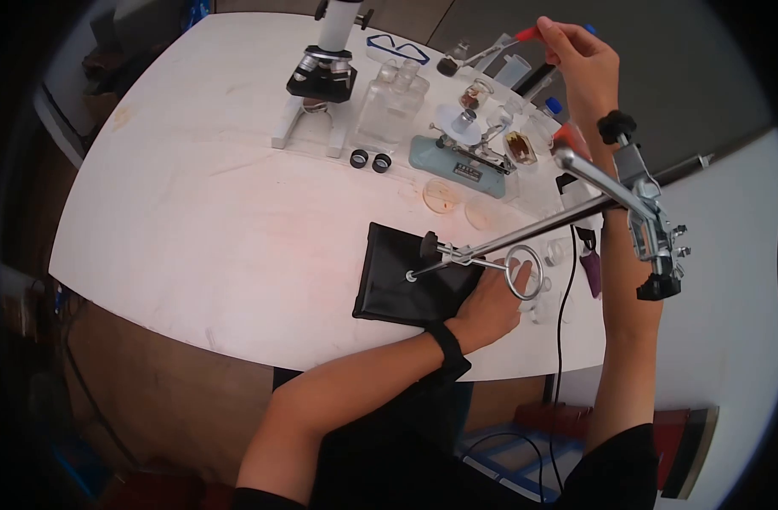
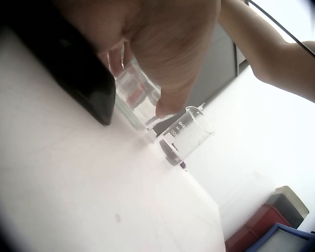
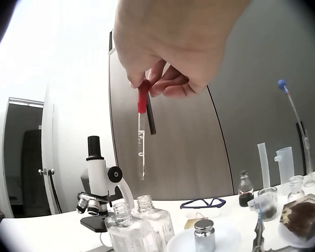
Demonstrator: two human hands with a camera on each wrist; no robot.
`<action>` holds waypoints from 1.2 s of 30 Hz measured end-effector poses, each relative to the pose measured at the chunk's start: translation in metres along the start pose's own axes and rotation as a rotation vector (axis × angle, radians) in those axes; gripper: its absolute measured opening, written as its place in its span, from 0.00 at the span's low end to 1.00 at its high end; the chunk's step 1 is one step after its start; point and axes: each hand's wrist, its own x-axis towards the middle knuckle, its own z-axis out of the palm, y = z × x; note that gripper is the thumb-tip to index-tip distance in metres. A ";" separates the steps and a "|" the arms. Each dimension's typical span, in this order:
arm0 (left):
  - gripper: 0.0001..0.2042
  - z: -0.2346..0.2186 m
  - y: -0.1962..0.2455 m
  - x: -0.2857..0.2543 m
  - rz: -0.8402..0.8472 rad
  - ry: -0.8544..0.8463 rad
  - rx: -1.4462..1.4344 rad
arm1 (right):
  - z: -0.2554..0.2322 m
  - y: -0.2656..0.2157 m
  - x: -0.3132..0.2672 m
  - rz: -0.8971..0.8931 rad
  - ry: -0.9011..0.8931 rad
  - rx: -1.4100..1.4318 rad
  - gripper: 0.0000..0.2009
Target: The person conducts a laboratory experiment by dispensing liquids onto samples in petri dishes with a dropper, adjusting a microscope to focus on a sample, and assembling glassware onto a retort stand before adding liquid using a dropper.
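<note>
My right hand (image 1: 576,59) is raised over the far right of the table and pinches the red rubber bulb (image 3: 143,97) of a glass dropper (image 3: 141,139). In the right wrist view the dropper hangs tip down, its glass tube looking clear. Low at the right table edge, my left hand (image 1: 489,308) reaches past the black base (image 1: 406,297) of a metal stand. Its thumb and fingers lie round a clear glass vessel (image 2: 131,94) on the table, partly hidden by the hand. A glass beaker (image 2: 186,137) with white markings stands beside that vessel.
The stand's rod (image 1: 542,225) and ring (image 1: 525,272) slant over my left hand. Behind are a balance (image 1: 457,166), petri dishes (image 1: 441,195), clear glass bottles (image 1: 389,106), a microscope (image 1: 321,76) and blue-framed goggles (image 1: 397,49). A black cable (image 1: 562,323) hangs over the right edge.
</note>
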 end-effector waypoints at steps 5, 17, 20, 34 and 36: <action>0.34 0.000 -0.002 0.001 0.005 -0.040 0.058 | -0.090 -0.029 -0.062 0.070 0.122 0.006 0.12; 0.39 -0.007 0.009 0.009 -0.044 -0.124 0.079 | -0.200 -0.021 -0.260 0.434 0.114 -0.227 0.08; 0.39 -0.009 0.011 0.010 -0.067 -0.129 0.094 | -0.203 -0.019 -0.284 0.440 0.109 -0.210 0.07; 0.39 -0.009 0.015 0.011 -0.038 -0.151 0.129 | -0.188 0.012 -0.311 0.405 0.082 -0.173 0.07; 0.39 -0.009 0.015 0.012 -0.050 -0.156 0.137 | -0.191 0.008 -0.308 0.430 0.117 -0.130 0.07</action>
